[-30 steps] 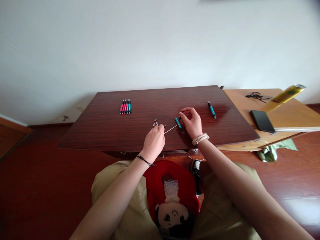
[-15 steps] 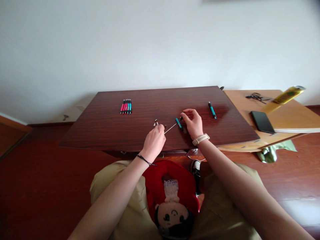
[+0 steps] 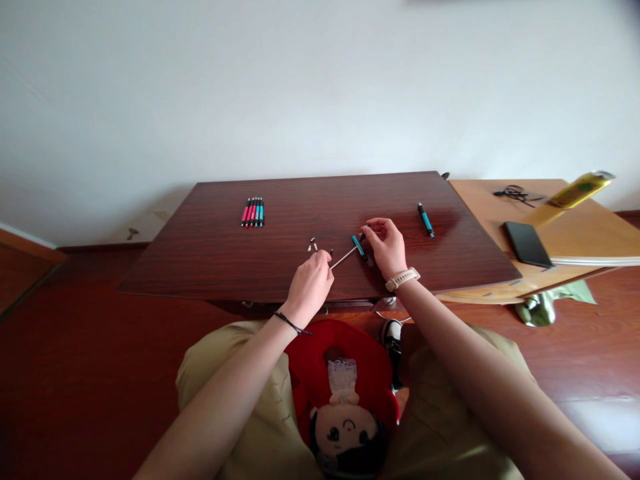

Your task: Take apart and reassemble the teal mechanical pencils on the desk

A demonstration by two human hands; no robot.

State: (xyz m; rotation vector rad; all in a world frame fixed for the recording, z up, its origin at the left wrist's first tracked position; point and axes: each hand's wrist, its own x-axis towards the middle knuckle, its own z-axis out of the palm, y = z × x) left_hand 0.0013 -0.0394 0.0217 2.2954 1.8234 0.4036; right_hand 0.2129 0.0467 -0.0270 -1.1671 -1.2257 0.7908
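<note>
The left hand (image 3: 309, 285) is closed around the near end of a thin white refill (image 3: 343, 257), which points up and to the right, toward the other hand. The right hand (image 3: 387, 248) pinches the far end of a teal barrel (image 3: 358, 246) between thumb and fingers, and the barrel slants just above the dark wooden surface (image 3: 210, 260). The tip of the refill is at the near end of the barrel; I cannot tell if it is already inside. Both hands are near the front edge of the surface, a little right of its middle. Just left of the refill lie a few small parts (image 3: 313, 245). Farther back on the left, a row of pens (image 3: 253, 212) lies side by side. One more teal pen (image 3: 425, 219) lies alone to the right. On the lighter table beside there is a black phone (image 3: 526, 243).
</note>
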